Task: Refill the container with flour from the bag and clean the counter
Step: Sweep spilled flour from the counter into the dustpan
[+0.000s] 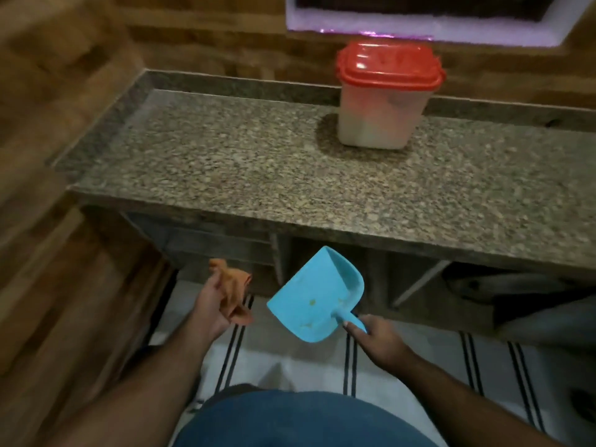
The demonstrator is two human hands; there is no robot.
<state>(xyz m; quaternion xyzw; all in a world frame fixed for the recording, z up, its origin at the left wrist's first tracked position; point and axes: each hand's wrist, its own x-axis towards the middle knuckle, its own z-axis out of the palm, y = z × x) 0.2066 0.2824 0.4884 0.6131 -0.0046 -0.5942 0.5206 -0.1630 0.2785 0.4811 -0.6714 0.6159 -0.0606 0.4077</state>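
Note:
A translucent plastic container (382, 114) with a red lid closed on it stands at the back right of the speckled granite counter (225, 169). Pale flour shows through its walls. My left hand (211, 309) is below the counter's front edge, closed around a crumpled orange cloth (233, 293). My right hand (379, 338) grips the handle of a light blue plastic dustpan (317, 296), whose open mouth tilts up toward the counter; a few small yellowish specks lie in it. No flour bag is in view.
Wood-patterned walls close in the left side and the back. A window ledge (419, 30) with a pale frame is above the container. Open shelves (322, 262) lie under the counter. A white floor mat (403, 359) with black stripes is underfoot.

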